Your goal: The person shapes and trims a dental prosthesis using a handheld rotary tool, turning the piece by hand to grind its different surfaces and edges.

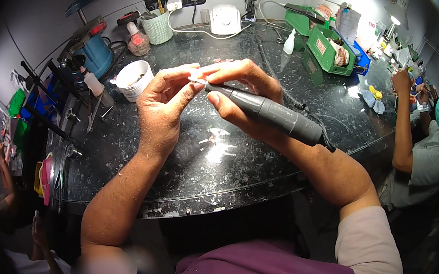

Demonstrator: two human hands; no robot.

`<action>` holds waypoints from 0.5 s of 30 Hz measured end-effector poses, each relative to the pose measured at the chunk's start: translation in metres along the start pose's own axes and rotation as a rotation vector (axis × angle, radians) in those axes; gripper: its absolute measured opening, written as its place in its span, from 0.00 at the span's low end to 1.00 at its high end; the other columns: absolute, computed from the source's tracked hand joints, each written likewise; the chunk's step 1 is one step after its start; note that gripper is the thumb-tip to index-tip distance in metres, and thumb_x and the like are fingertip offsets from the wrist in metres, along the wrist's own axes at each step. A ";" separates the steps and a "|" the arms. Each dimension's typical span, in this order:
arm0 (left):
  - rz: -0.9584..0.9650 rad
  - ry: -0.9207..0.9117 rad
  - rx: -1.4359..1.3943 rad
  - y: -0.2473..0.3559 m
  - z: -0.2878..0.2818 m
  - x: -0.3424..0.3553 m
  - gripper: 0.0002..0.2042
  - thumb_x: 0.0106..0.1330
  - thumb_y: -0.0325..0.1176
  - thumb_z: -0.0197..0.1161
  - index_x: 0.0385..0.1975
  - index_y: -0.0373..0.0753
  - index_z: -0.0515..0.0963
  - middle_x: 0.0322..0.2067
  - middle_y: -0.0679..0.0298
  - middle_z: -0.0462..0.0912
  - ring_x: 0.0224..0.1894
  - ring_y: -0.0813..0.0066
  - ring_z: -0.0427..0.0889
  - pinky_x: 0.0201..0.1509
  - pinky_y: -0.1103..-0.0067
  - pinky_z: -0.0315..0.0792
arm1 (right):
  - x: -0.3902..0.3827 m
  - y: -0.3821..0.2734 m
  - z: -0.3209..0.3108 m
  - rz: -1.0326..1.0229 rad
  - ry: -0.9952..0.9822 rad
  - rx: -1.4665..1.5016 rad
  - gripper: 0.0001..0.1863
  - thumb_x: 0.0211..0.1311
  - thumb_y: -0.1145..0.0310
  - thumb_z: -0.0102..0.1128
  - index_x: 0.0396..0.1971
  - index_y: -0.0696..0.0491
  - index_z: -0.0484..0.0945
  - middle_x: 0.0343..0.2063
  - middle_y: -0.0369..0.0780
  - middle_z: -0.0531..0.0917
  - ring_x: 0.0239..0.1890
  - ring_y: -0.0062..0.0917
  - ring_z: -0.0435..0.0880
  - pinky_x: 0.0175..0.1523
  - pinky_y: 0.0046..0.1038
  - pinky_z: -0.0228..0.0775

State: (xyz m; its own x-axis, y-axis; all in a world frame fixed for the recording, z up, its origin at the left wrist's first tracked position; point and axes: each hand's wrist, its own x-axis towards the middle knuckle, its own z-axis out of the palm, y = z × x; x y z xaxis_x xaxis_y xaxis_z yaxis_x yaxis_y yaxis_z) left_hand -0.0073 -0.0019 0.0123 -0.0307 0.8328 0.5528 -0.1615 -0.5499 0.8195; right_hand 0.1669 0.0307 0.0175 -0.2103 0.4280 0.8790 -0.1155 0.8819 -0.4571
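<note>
Over the middle of the black, dust-specked bench [180,167], my left hand [157,103] pinches a small pale pinkish piece [195,75] between thumb and fingers. Its exact kind is too small and covered to make out. My right hand [242,74] is closed around a dark grey rotary handpiece [275,111], held like a pen. The handpiece's front end points left and meets the small piece, or lies very close to it. Both hands come together at the fingertips. From the rear of the tool a dark cord hangs beside my right forearm.
Left of my hands stands a white tub [129,90]; behind are a pink-filled bottle [138,42], a tool cup [158,28] and a white control box [225,20]. Green boxes [320,48] with dental models sit at right. Co-workers [428,164] work on both sides.
</note>
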 end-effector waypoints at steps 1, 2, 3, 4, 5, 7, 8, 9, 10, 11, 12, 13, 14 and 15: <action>0.003 0.008 -0.022 -0.001 -0.001 0.000 0.09 0.65 0.20 0.65 0.44 0.34 0.78 0.47 0.57 0.83 0.50 0.73 0.83 0.58 0.75 0.77 | 0.001 0.000 0.000 -0.049 -0.017 -0.034 0.13 0.52 0.74 0.69 0.39 0.55 0.80 0.37 0.40 0.86 0.41 0.25 0.86 0.49 0.28 0.77; 0.004 0.008 -0.021 0.000 -0.001 0.000 0.09 0.65 0.20 0.65 0.44 0.34 0.78 0.47 0.57 0.83 0.50 0.73 0.83 0.58 0.75 0.77 | 0.002 0.000 0.000 -0.097 -0.035 -0.069 0.13 0.52 0.75 0.69 0.39 0.55 0.80 0.37 0.41 0.85 0.40 0.26 0.86 0.49 0.28 0.77; -0.008 0.002 -0.019 0.001 0.000 0.000 0.09 0.65 0.20 0.64 0.43 0.34 0.78 0.46 0.57 0.83 0.49 0.73 0.83 0.58 0.76 0.77 | 0.000 -0.001 0.001 -0.036 -0.007 -0.028 0.13 0.51 0.75 0.69 0.38 0.55 0.80 0.38 0.41 0.85 0.42 0.28 0.86 0.50 0.28 0.77; -0.019 -0.004 -0.017 0.001 0.000 0.000 0.09 0.65 0.20 0.64 0.43 0.34 0.78 0.45 0.57 0.84 0.49 0.73 0.83 0.57 0.76 0.77 | 0.000 -0.002 0.000 -0.036 -0.007 -0.029 0.13 0.51 0.75 0.69 0.38 0.55 0.80 0.38 0.41 0.85 0.42 0.28 0.86 0.50 0.28 0.77; -0.019 -0.004 -0.018 0.001 0.000 0.000 0.09 0.65 0.20 0.64 0.43 0.34 0.78 0.45 0.57 0.84 0.49 0.73 0.83 0.57 0.76 0.77 | 0.001 -0.002 -0.001 -0.058 -0.022 -0.051 0.13 0.52 0.75 0.69 0.38 0.55 0.80 0.38 0.42 0.85 0.42 0.28 0.86 0.50 0.28 0.77; -0.010 0.006 -0.003 -0.002 -0.001 -0.001 0.08 0.65 0.20 0.64 0.42 0.34 0.77 0.44 0.58 0.84 0.47 0.74 0.84 0.56 0.76 0.78 | 0.002 -0.002 0.000 -0.079 -0.036 -0.071 0.13 0.52 0.75 0.69 0.38 0.55 0.80 0.39 0.42 0.85 0.43 0.29 0.87 0.50 0.29 0.77; -0.010 0.006 -0.002 -0.001 -0.002 -0.001 0.08 0.65 0.20 0.64 0.42 0.34 0.77 0.44 0.58 0.84 0.47 0.74 0.84 0.56 0.76 0.78 | 0.002 -0.002 0.001 -0.093 -0.030 -0.063 0.13 0.51 0.76 0.69 0.38 0.55 0.79 0.39 0.42 0.85 0.43 0.29 0.87 0.50 0.29 0.77; -0.022 -0.003 -0.006 -0.001 -0.003 -0.001 0.07 0.65 0.20 0.64 0.41 0.34 0.77 0.43 0.59 0.84 0.47 0.74 0.84 0.56 0.77 0.78 | 0.002 -0.002 0.001 -0.108 -0.024 -0.056 0.13 0.51 0.76 0.69 0.39 0.55 0.79 0.39 0.42 0.85 0.43 0.29 0.87 0.50 0.29 0.77; -0.034 -0.011 -0.010 -0.001 -0.003 -0.001 0.07 0.65 0.20 0.64 0.41 0.34 0.77 0.43 0.59 0.84 0.47 0.75 0.84 0.56 0.77 0.78 | 0.002 -0.001 0.001 -0.108 -0.024 -0.057 0.13 0.51 0.76 0.69 0.39 0.55 0.79 0.39 0.42 0.85 0.43 0.29 0.87 0.50 0.29 0.77; -0.034 -0.011 -0.011 -0.001 -0.003 -0.002 0.07 0.65 0.20 0.64 0.41 0.34 0.77 0.43 0.59 0.84 0.47 0.75 0.84 0.56 0.77 0.78 | 0.001 -0.001 0.000 -0.110 -0.046 -0.058 0.14 0.51 0.76 0.69 0.39 0.56 0.79 0.39 0.43 0.85 0.43 0.30 0.87 0.50 0.29 0.78; -0.028 -0.003 -0.001 -0.001 -0.003 -0.002 0.07 0.65 0.20 0.65 0.41 0.35 0.77 0.42 0.60 0.84 0.46 0.75 0.84 0.55 0.77 0.78 | 0.001 0.000 -0.001 -0.112 -0.066 -0.060 0.15 0.51 0.76 0.69 0.40 0.56 0.78 0.40 0.43 0.85 0.43 0.30 0.86 0.50 0.29 0.78; -0.022 0.005 0.008 -0.001 -0.003 -0.003 0.07 0.65 0.20 0.65 0.41 0.35 0.77 0.42 0.60 0.84 0.46 0.76 0.83 0.55 0.78 0.78 | 0.001 0.001 0.000 -0.112 -0.066 -0.059 0.15 0.51 0.76 0.69 0.40 0.56 0.78 0.40 0.43 0.85 0.43 0.30 0.86 0.50 0.29 0.78; -0.022 0.004 0.009 0.000 -0.002 -0.002 0.07 0.65 0.20 0.65 0.41 0.35 0.77 0.42 0.60 0.84 0.46 0.76 0.83 0.55 0.78 0.78 | 0.001 0.003 0.001 -0.124 -0.050 -0.053 0.15 0.50 0.77 0.69 0.40 0.56 0.78 0.40 0.44 0.85 0.44 0.30 0.86 0.50 0.30 0.79; -0.027 -0.008 0.008 0.001 -0.002 -0.002 0.08 0.65 0.20 0.65 0.41 0.35 0.77 0.42 0.60 0.84 0.46 0.76 0.83 0.55 0.78 0.78 | 0.001 0.003 0.001 -0.136 -0.034 -0.048 0.16 0.50 0.77 0.69 0.40 0.56 0.78 0.40 0.44 0.84 0.44 0.30 0.86 0.49 0.30 0.79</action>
State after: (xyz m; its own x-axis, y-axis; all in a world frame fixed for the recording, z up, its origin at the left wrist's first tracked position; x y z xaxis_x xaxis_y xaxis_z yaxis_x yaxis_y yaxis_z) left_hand -0.0095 -0.0040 0.0116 -0.0185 0.8469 0.5314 -0.1544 -0.5275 0.8354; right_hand 0.1652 0.0339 0.0171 -0.2290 0.2973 0.9269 -0.0986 0.9402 -0.3259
